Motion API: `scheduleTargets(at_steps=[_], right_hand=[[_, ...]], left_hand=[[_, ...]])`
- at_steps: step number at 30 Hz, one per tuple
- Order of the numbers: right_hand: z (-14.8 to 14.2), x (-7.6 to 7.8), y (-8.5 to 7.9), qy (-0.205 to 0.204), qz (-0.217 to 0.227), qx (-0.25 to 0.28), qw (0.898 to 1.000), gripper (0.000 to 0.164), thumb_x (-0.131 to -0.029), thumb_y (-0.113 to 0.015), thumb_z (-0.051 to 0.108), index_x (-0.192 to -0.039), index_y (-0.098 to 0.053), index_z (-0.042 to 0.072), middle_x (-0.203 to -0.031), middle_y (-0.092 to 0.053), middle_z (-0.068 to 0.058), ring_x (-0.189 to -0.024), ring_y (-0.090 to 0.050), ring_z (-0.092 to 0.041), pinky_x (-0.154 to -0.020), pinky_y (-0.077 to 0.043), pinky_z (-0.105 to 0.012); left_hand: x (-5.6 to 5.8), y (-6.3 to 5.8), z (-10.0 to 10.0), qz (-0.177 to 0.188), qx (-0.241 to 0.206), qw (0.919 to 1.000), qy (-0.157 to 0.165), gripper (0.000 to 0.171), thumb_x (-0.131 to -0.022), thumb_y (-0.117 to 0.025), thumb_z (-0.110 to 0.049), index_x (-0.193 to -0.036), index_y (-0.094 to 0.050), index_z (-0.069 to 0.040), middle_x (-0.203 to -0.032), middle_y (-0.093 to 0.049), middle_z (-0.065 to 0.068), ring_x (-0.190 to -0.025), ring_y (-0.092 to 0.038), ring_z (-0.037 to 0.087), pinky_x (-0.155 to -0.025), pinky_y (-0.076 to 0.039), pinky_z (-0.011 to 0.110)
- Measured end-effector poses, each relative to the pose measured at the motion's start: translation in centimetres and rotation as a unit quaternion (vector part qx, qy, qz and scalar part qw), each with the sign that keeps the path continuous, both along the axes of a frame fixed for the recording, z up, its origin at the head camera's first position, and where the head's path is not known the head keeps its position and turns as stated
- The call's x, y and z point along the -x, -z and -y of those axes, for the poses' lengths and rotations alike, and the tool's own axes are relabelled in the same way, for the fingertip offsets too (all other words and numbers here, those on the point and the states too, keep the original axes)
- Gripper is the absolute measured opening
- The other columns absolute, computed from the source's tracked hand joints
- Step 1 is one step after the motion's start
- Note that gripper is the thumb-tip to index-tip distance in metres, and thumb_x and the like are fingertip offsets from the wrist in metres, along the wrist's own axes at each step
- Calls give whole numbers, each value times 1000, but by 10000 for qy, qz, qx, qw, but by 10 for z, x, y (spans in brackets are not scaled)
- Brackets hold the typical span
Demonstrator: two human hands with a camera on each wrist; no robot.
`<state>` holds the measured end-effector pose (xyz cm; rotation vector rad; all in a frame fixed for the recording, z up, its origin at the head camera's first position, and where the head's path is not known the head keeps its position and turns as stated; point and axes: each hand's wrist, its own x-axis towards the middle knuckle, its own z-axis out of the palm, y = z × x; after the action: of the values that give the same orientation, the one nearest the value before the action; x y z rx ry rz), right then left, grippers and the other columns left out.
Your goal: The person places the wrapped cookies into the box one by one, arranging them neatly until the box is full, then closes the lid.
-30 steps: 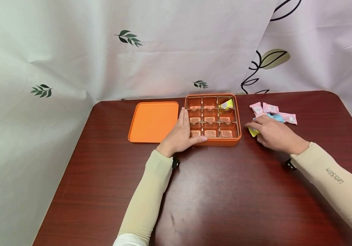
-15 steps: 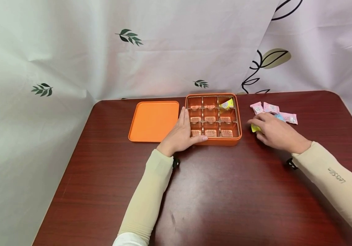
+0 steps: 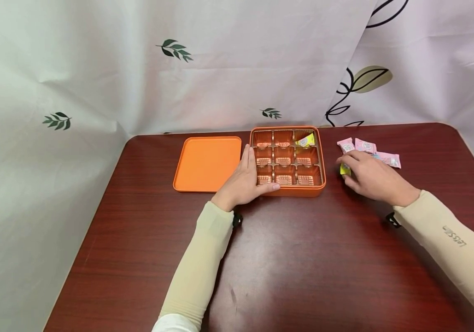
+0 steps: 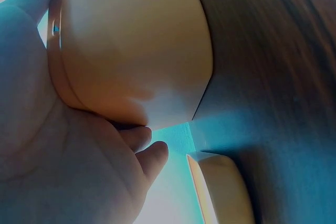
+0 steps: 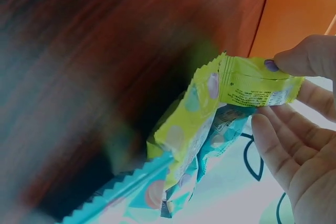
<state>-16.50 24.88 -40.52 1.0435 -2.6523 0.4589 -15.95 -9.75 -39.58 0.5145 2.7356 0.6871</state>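
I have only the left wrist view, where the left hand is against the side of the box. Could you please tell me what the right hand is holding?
Observer: The right hand pinches a yellow packet between thumb and fingers.
Operator: Thank you. Is there something inside the box?
Observer: Yes, another yellow packet lies in the far right compartment.
Operator: And which packets can be seen on the table beyond the right hand?
Observer: At least three pink packets show there, in the head view.
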Motion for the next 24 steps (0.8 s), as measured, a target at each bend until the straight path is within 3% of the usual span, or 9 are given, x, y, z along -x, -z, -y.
scheduleTargets(at_steps=[14,24], right_hand=[[0,-1,-7,253,131,248,9993,21,-81,-68,1,-102,-66,-1,-101,-63,-14,-93,-61,-30,-81,-51,-50],[-2,-4,-12,628,-44,291,9976,20,-78,-71,5,-98,-65,4,-97,-63,-13,-80,-61,-30,-70,-51,-50]], left_hand=[[0,1,0,-16,-59,10000,-24,122,-90,-62,-65,-156,16,1,-165,21,17,-151,15,19,-122,-10,35],[0,-1,0,24,-59,10000,-3,122,-90,-61,-67,-156,15,1,-165,22,17,-151,17,19,-122,-9,35]])
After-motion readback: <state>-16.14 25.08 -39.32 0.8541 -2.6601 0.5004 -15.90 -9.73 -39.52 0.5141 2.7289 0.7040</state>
